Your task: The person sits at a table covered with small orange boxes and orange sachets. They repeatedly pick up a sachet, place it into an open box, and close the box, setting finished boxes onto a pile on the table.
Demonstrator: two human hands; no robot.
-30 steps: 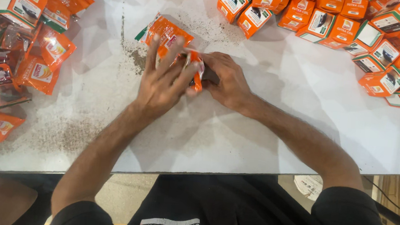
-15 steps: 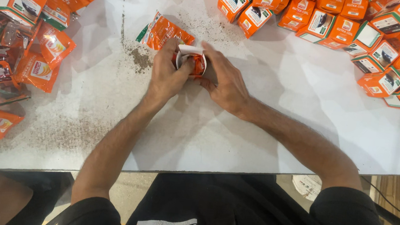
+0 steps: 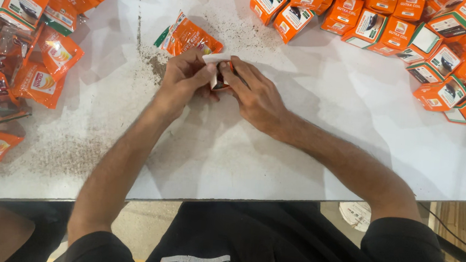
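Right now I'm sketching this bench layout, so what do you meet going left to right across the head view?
Heap of orange sachets → loose orange sachet → left hand → small carton held by both hands → right hand → pile of orange cartons, all on the white table.

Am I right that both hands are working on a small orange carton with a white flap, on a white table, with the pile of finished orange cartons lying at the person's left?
Not quite: the head view shows the pile of orange cartons at the person's right. Both the left hand and right hand do hold the small orange carton with a white flap on the white table.
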